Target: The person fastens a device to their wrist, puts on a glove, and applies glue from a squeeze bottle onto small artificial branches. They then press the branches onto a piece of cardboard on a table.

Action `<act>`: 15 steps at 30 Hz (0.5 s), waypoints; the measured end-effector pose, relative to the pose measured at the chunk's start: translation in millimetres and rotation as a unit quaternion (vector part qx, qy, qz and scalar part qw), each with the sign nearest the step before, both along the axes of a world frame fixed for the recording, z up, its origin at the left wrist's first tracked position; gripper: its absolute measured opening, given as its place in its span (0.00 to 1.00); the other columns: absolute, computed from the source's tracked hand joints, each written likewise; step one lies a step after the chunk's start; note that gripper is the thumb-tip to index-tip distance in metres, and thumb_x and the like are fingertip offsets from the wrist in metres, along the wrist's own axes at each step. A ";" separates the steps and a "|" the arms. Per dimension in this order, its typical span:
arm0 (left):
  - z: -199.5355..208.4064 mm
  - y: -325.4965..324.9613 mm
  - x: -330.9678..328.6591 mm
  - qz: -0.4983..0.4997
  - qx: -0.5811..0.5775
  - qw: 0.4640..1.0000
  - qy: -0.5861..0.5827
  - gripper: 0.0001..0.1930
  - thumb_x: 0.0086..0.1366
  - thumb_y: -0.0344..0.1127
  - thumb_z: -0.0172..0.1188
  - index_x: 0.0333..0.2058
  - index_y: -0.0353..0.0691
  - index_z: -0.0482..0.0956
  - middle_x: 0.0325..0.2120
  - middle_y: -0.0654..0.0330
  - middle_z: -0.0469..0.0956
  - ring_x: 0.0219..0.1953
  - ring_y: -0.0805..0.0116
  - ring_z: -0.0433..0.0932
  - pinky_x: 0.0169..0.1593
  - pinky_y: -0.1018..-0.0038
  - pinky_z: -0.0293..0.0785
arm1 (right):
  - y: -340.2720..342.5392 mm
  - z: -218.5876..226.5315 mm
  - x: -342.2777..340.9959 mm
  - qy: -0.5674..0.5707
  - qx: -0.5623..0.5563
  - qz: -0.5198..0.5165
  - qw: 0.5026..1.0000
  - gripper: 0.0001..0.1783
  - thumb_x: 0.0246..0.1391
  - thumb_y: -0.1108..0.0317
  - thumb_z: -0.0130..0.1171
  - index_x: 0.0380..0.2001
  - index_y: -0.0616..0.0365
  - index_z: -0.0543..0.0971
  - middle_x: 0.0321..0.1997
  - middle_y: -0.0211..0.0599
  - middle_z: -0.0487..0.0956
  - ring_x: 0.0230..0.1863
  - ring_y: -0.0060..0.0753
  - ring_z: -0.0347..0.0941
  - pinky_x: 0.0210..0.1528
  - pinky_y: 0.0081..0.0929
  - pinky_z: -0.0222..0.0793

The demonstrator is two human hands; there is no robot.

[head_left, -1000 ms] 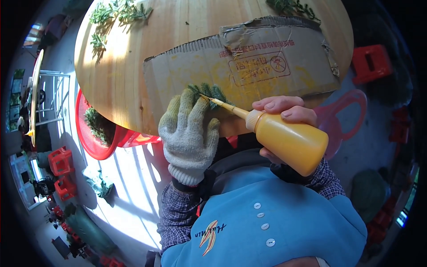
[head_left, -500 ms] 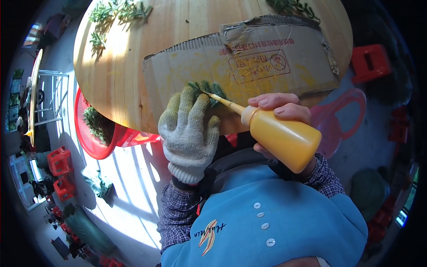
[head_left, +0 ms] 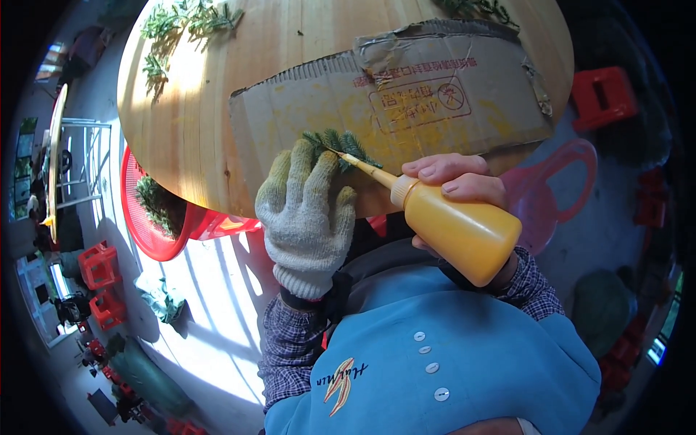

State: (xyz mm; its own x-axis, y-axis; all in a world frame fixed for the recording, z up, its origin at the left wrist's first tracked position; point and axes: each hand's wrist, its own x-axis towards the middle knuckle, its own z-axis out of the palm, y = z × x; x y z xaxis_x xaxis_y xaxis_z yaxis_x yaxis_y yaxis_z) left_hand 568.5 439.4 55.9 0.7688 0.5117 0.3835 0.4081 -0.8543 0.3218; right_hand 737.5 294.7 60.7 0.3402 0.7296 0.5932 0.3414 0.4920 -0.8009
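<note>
A small green fir sprig lies at the near edge of a flattened cardboard piece. My left hand, in a white knitted glove with yellow-stained fingertips, rests with its fingers stretched over the sprig and holds it down; the thumb stands apart. My bare right hand is closed round a squeeze bottle of yellow-orange liquid, tilted with its base toward me. The bottle's narrow nozzle reaches the sprig beside my gloved fingertips. Whether liquid is coming out is too small to tell.
The yellow-smeared cardboard lies on a round wooden table. More sprigs are at the far left and far right. Below the table's left edge, a red basket holds greenery. A red stool and a pink plastic item stand at right.
Almost nothing differs. The view has shifted slightly, while both hands, the bottle and the sprig keep nearly the same places relative to one another.
</note>
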 end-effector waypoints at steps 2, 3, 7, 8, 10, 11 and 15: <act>0.0 0.3 0.1 0.001 0.000 1.000 -0.002 0.26 0.56 0.38 0.67 0.55 0.44 0.78 0.60 0.48 0.73 0.62 0.47 0.70 0.63 0.55 0.62 | -0.5 0.8 0.3 -0.004 -0.004 -0.002 1.000 0.33 0.48 0.70 0.76 0.52 0.50 0.66 0.54 0.42 0.69 0.57 0.47 0.72 0.61 0.54 0.73; 0.2 0.4 0.1 0.001 -0.001 1.000 -0.003 0.26 0.57 0.38 0.67 0.55 0.44 0.78 0.60 0.48 0.73 0.62 0.47 0.70 0.63 0.55 0.61 | 0.0 0.9 1.1 -0.003 -0.004 -0.002 1.000 0.33 0.48 0.70 0.76 0.52 0.50 0.66 0.54 0.42 0.69 0.57 0.47 0.72 0.61 0.54 0.73; 0.0 0.5 2.0 -0.001 0.004 1.000 -0.010 0.26 0.57 0.38 0.67 0.55 0.44 0.78 0.59 0.48 0.73 0.62 0.46 0.70 0.63 0.55 0.61 | 2.8 0.7 6.4 -0.026 0.037 -0.012 0.999 0.35 0.44 0.74 0.77 0.53 0.57 0.67 0.53 0.50 0.73 0.53 0.50 0.77 0.55 0.48 0.80; 0.1 0.6 2.0 -0.001 0.004 1.000 -0.010 0.26 0.57 0.38 0.67 0.55 0.44 0.78 0.59 0.48 0.73 0.62 0.46 0.70 0.63 0.55 0.61 | 2.7 0.9 6.2 -0.025 0.035 -0.012 0.999 0.35 0.44 0.74 0.77 0.53 0.57 0.67 0.53 0.50 0.73 0.53 0.50 0.77 0.54 0.47 0.80; 0.7 0.6 1.8 -0.001 0.004 1.000 -0.005 0.26 0.56 0.38 0.67 0.55 0.44 0.78 0.59 0.48 0.73 0.62 0.46 0.70 0.63 0.55 0.62 | 2.4 1.4 6.0 -0.022 0.033 -0.013 0.999 0.35 0.44 0.74 0.77 0.52 0.57 0.67 0.53 0.50 0.73 0.53 0.51 0.77 0.54 0.47 0.80; 0.9 0.8 2.0 -0.002 0.004 1.000 -0.003 0.26 0.56 0.38 0.67 0.55 0.44 0.78 0.59 0.48 0.73 0.62 0.46 0.70 0.63 0.55 0.62 | 2.9 1.7 5.5 -0.022 0.032 -0.014 0.999 0.35 0.44 0.74 0.77 0.52 0.57 0.67 0.53 0.50 0.73 0.53 0.51 0.77 0.54 0.47 0.80; -2.2 3.0 1.0 -0.005 0.002 1.000 -0.013 0.26 0.56 0.38 0.67 0.55 0.43 0.78 0.59 0.48 0.73 0.62 0.46 0.70 0.63 0.54 0.62 | 7.4 1.6 2.3 -0.007 0.048 -0.018 0.999 0.35 0.44 0.74 0.77 0.53 0.56 0.67 0.53 0.50 0.73 0.53 0.51 0.77 0.54 0.46 0.80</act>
State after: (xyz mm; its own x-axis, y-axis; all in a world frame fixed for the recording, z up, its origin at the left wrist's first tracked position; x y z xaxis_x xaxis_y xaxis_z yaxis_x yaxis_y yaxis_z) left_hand 569.5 442.5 53.7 0.7636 0.5021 0.4059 0.3908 -0.8598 0.3286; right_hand 739.8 302.1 62.3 0.3566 0.6561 0.6651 0.3715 0.5536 -0.7454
